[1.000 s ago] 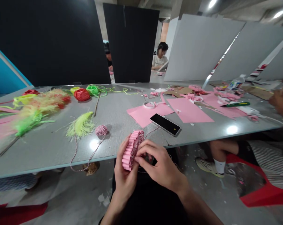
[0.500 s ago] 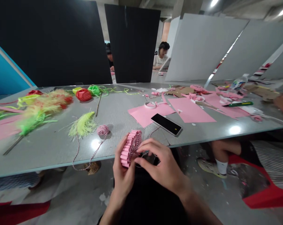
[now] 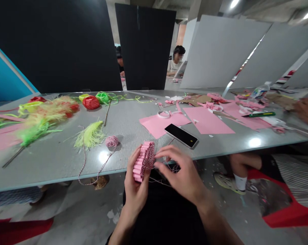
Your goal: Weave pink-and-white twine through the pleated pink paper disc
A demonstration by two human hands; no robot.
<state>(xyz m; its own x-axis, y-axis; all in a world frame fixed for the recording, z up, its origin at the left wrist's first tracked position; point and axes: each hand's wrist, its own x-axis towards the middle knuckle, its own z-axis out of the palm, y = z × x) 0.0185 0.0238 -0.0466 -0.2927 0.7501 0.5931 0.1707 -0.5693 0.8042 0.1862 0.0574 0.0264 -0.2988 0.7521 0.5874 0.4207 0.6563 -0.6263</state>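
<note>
A pink ridged paper piece (image 3: pixel 141 166) with red-and-white twine on its right face is held upright by my left hand (image 3: pixel 135 187), thumb in front and fingers behind. Just to its right is my right hand (image 3: pixel 180 173), with thumb and index finger bent toward the twine face; whether a strand lies between the fingertips is too small to tell. Loose twine hangs below and behind that hand. A ball of the same twine (image 3: pixel 111 141) lies on the table, its strand looping over the front edge.
A phone (image 3: pixel 181 135) and pink sheets (image 3: pixel 208 119) lie on the table (image 3: pixel 128 119) beyond my hands. Feathery strands (image 3: pixel 91 135) and coloured yarn (image 3: pixel 91 102) are at left. At right are a green cutter (image 3: pixel 259 114), a bottle (image 3: pixel 261 90) and another person's hand (image 3: pixel 307 110).
My right hand has drawn slightly right, away from the pink piece. My left hand and the piece have shifted a little right. The other person's hand at far right has moved left into fuller view.
</note>
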